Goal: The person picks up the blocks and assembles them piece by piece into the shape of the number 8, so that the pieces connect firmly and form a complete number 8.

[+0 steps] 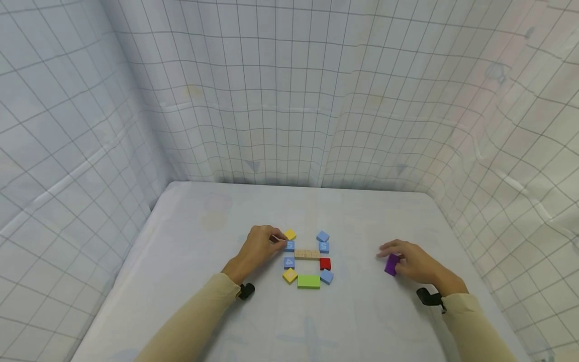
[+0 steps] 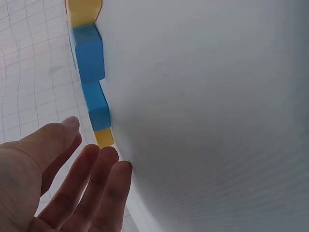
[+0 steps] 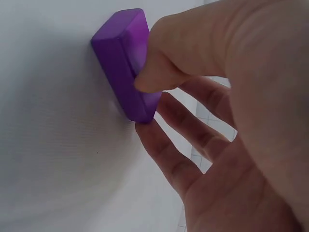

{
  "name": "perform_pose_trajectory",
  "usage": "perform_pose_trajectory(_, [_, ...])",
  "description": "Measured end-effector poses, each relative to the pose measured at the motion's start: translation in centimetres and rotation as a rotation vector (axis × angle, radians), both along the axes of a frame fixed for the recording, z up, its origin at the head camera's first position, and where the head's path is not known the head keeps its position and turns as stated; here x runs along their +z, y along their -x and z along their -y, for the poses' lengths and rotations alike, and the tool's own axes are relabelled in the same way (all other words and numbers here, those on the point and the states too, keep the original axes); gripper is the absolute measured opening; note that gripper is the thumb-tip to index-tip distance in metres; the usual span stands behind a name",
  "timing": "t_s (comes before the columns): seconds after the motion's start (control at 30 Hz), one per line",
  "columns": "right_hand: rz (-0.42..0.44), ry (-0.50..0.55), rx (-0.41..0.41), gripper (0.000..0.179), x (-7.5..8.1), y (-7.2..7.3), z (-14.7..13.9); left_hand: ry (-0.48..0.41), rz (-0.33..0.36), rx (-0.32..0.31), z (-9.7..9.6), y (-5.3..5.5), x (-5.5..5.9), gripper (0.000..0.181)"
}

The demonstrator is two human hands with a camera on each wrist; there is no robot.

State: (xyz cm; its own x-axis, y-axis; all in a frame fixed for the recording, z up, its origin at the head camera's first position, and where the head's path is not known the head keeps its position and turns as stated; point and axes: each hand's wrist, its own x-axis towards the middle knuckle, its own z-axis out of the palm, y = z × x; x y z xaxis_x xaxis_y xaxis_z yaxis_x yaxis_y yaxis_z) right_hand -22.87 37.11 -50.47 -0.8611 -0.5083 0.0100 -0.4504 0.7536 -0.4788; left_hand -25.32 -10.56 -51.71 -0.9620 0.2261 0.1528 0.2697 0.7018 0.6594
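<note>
My left hand (image 1: 261, 246) is at the left side of the block layout, its thumb and fingertips beside a blue block marked 5 (image 1: 290, 246) and a yellow block (image 1: 290, 235). In the left wrist view its fingers are loosely bent, with a gap between thumb and fingers and nothing held. Away to the right, my right hand (image 1: 417, 261) holds a purple block (image 1: 391, 264) low at the table. In the right wrist view the thumb lies across the purple block (image 3: 118, 63) and a fingertip touches its lower end; the index finger is mostly hidden.
A wooden strip block (image 1: 307, 255) bridges the layout's two columns. Around it are a blue block marked 4 (image 1: 289, 263), a red block (image 1: 325, 264), a lime-green block (image 1: 308, 282), and several turned blue and yellow blocks. Gridded white curtains (image 1: 298, 100) surround the white-covered table (image 1: 217, 216).
</note>
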Motion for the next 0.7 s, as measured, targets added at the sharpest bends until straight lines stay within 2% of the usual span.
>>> perform_pose_trajectory(0.23, [-0.034,-0.01,0.023,0.057,-0.2,-0.4,-0.7,0.029,-0.005,0.028,-0.5,1.1,0.4,0.009])
perform_pose_trajectory(0.43, [-0.012,0.039,0.022,0.044,-0.4,-0.6,-1.1,0.028,0.033,0.058,-0.6,2.0,0.4,0.008])
perform_pose_trajectory(0.7, [-0.035,0.079,0.034,0.041,-0.7,-0.5,-1.4,0.027,0.047,0.08,-0.7,2.5,0.5,0.008])
